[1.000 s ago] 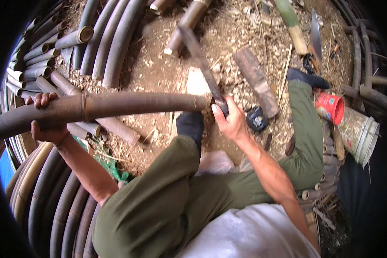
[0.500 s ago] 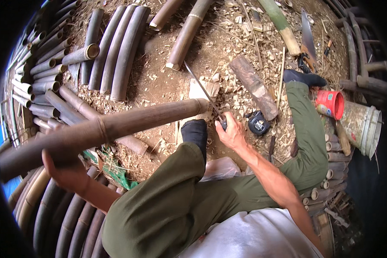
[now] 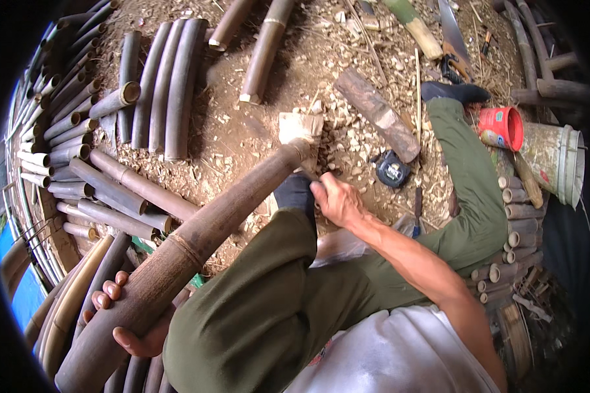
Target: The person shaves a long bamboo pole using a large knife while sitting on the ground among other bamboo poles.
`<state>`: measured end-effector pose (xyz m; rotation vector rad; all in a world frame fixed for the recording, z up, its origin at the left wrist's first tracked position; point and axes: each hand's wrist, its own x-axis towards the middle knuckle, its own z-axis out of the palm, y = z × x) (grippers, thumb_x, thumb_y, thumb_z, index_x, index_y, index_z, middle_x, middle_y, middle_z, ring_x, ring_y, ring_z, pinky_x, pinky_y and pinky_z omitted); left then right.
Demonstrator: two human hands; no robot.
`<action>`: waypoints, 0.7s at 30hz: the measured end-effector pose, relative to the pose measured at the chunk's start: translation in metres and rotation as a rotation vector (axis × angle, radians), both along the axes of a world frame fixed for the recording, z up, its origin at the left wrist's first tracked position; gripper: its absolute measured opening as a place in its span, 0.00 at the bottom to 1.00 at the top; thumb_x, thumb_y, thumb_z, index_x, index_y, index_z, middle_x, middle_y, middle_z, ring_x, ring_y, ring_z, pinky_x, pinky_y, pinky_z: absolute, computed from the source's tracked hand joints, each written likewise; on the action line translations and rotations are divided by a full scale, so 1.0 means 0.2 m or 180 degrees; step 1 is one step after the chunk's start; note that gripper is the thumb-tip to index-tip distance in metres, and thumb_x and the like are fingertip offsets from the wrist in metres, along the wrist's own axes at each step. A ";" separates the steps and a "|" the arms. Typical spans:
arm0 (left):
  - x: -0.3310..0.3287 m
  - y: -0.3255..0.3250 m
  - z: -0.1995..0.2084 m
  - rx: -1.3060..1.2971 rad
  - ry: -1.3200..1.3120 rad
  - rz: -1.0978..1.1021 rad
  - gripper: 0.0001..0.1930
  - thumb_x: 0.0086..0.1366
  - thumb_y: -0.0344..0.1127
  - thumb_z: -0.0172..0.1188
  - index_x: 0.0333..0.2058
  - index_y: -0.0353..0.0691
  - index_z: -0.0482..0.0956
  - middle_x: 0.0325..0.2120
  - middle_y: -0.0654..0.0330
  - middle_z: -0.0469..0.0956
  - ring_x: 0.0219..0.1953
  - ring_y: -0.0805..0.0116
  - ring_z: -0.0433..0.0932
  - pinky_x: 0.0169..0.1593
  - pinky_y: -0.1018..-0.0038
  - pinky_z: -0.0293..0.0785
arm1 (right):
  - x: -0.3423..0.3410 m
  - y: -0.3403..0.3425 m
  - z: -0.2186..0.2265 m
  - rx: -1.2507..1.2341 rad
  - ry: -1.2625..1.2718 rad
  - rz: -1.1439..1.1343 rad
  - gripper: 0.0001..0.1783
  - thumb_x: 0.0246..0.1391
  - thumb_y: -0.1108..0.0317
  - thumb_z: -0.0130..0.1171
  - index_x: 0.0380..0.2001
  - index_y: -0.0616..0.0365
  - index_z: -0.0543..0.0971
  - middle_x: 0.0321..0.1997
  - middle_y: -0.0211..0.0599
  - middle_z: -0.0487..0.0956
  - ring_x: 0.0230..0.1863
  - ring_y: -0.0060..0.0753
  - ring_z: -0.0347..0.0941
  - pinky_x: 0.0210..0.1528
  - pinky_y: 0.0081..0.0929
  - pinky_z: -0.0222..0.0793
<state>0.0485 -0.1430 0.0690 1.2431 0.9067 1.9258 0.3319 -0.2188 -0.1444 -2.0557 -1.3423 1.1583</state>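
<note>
A thick brown bamboo pole (image 3: 206, 229) slants from my lower left up to the middle, its far end at a pale wooden block (image 3: 300, 126). My left hand (image 3: 147, 337) is wrapped round the pole's near, thicker part, with the thumb and fingertips showing on either side. Close to the far end, my right hand (image 3: 339, 202) is closed on a knife, whose blade (image 3: 312, 173) lies by the pole, mostly hidden and smeared. My left foot in a dark sock (image 3: 294, 194) is just below that end.
Cut bamboo pieces (image 3: 157, 85) lie in rows at the left. Wood chips cover the soil. Rightward are a split log (image 3: 380, 114), a tape measure (image 3: 392, 169), a handsaw (image 3: 453, 40), a red tub (image 3: 501, 128) and a dirty white bucket (image 3: 557, 160).
The pole's near end has swung down toward me, so it lies more steeply. My left hand now shows gripping it from below. The knife has drawn back close to the pole's end.
</note>
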 end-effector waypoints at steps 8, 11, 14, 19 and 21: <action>0.15 0.03 0.00 -0.0329 0.0269 0.1480 0.27 0.56 0.53 0.57 0.49 0.42 0.67 0.36 0.54 0.70 0.40 0.59 0.73 0.49 0.60 0.71 | -0.04 0.06 -0.02 -0.0210 0.0137 -0.0111 0.21 0.64 0.52 0.44 0.32 0.61 0.70 0.22 0.53 0.75 0.24 0.63 0.72 0.24 0.47 0.67; 0.19 0.02 0.03 -0.0282 0.0292 0.1265 0.33 0.55 0.63 0.55 0.47 0.40 0.68 0.35 0.54 0.71 0.39 0.59 0.73 0.49 0.59 0.71 | 0.03 0.04 -0.01 -0.0027 0.0095 -0.0063 0.20 0.64 0.52 0.43 0.32 0.60 0.70 0.22 0.54 0.74 0.25 0.64 0.72 0.24 0.48 0.67; 0.17 0.00 0.04 -0.0055 0.0178 0.0700 0.35 0.54 0.67 0.53 0.46 0.39 0.68 0.35 0.54 0.71 0.39 0.59 0.73 0.48 0.59 0.71 | -0.05 -0.01 0.02 0.1311 0.0028 0.0152 0.22 0.66 0.52 0.40 0.30 0.61 0.70 0.15 0.55 0.72 0.22 0.66 0.71 0.22 0.50 0.65; 0.09 -0.01 0.04 0.0139 -0.0091 0.0151 0.36 0.54 0.68 0.53 0.46 0.39 0.68 0.35 0.55 0.71 0.39 0.59 0.73 0.48 0.59 0.70 | 0.02 0.01 -0.03 0.0466 0.0165 -0.0009 0.23 0.66 0.51 0.39 0.28 0.61 0.70 0.16 0.54 0.72 0.20 0.63 0.71 0.20 0.47 0.64; 0.09 0.00 0.04 0.0167 -0.0143 0.0001 0.37 0.54 0.69 0.53 0.45 0.39 0.69 0.35 0.55 0.71 0.39 0.59 0.73 0.48 0.59 0.70 | 0.00 0.04 0.07 0.1402 0.0081 0.0255 0.23 0.66 0.51 0.39 0.28 0.60 0.70 0.15 0.54 0.72 0.19 0.61 0.71 0.19 0.46 0.64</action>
